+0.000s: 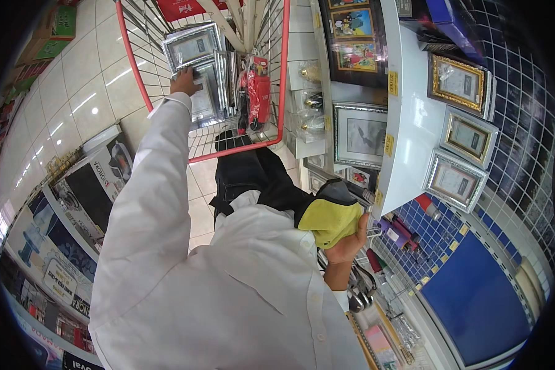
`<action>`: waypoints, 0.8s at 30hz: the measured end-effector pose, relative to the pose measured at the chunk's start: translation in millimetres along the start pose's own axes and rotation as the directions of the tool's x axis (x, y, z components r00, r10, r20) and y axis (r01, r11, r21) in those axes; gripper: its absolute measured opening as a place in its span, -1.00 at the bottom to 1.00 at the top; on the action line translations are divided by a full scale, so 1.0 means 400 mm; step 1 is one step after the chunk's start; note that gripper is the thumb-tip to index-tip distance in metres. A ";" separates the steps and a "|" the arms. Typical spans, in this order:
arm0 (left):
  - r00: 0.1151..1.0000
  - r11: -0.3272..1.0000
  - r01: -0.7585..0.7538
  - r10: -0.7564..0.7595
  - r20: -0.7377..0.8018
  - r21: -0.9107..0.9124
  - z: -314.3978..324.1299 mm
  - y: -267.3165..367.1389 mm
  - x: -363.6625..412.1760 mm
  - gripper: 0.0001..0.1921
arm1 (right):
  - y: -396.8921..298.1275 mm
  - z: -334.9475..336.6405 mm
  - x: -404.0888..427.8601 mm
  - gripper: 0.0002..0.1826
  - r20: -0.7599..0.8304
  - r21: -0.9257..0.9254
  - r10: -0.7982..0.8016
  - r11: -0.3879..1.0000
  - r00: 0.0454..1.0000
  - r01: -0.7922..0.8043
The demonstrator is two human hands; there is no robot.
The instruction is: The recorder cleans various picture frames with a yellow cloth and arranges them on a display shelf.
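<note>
My left hand (pixel 185 82) reaches into a shopping cart (pixel 284 60) with red rails. Its fingers lie on a silver picture frame (pixel 203 99); whether they grip it I cannot tell. Another ornate silver picture frame (pixel 192 46) leans just beyond the fingertips. Several thin frames (pixel 226 83) stand on edge to the right, beside a red tool-like item (pixel 260 92) in clear plastic. Near the shelf, my right hand (pixel 344 247) holds a yellow, grey and black cloth item (pixel 330 217) from below; part of its grip is hidden.
At the right, a white shelf (pixel 411 138) holds gold and silver picture frames (pixel 458 178). A large silver frame (pixel 360 134) stands on a lower level. Boxed appliances (pixel 104 171) line the left side, along a tiled floor (pixel 81 88). A wire grid (pixel 508 69) backs the shelf.
</note>
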State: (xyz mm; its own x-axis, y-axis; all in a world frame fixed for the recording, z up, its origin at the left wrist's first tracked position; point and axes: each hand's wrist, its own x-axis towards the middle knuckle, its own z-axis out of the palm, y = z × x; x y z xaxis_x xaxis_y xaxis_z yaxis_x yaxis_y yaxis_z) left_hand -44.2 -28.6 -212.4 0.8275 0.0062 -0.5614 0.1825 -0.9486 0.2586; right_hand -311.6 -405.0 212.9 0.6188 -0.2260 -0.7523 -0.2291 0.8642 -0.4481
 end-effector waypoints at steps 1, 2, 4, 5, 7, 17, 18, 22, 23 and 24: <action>0.999 1.000 0.020 -0.020 0.046 0.004 -0.010 0.007 0.005 -0.15 | 0.001 0.001 0.001 -0.31 -0.006 0.001 -0.002 1.000 1.000 0.002; 0.998 1.000 0.030 -0.029 0.054 -0.008 0.000 0.003 0.016 -0.14 | 0.001 0.002 0.001 -0.31 -0.009 -0.022 0.004 1.000 1.000 -0.005; 0.997 0.999 0.031 -0.034 0.068 0.033 -0.009 0.029 0.016 -0.15 | 0.008 -0.010 -0.011 -0.31 -0.030 -0.043 0.002 0.999 1.000 -0.003; 0.996 0.997 0.038 -0.044 0.072 0.072 -0.013 0.047 0.011 -0.15 | 0.012 -0.023 -0.016 -0.31 -0.057 -0.024 -0.014 1.000 0.998 0.013; 0.999 0.996 0.044 -0.046 0.017 0.079 -0.003 0.031 0.010 -0.17 | 0.013 -0.030 -0.015 -0.30 -0.070 -0.009 -0.015 1.000 0.997 0.015; 0.859 0.969 -0.088 0.190 -0.474 0.230 -0.196 0.003 0.193 -0.47 | 0.048 -0.053 -0.007 -0.32 -0.095 -0.022 0.007 1.000 0.995 -0.009; 0.889 0.969 -0.098 0.188 -0.417 0.228 -0.200 -0.013 0.220 -0.42 | 0.052 -0.055 -0.005 -0.33 -0.083 -0.014 0.018 1.000 0.996 -0.019; 0.948 0.964 -0.050 0.128 -0.291 0.263 -0.210 -0.003 0.240 -0.30 | 0.064 -0.066 0.013 -0.33 -0.125 -0.040 -0.008 0.999 0.992 0.003; 0.947 0.963 -0.052 0.132 -0.293 0.264 -0.210 0.003 0.237 -0.30 | 0.065 -0.068 0.020 -0.34 -0.150 -0.057 -0.030 0.998 0.988 0.021; 0.938 0.955 -0.054 0.149 -0.314 0.290 -0.207 0.009 0.230 -0.26 | 0.072 -0.073 0.016 -0.34 -0.181 -0.070 -0.053 0.997 0.982 0.041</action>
State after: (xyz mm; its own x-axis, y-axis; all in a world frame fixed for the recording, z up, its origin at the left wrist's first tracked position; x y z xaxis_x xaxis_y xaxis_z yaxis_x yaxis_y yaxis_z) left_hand 76.5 -5.1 -198.0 0.9698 -0.0360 -0.2414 -0.0247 -0.9985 0.0495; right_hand -336.0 -394.8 181.2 0.4841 -0.3489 -0.8025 -0.2560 0.8205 -0.5111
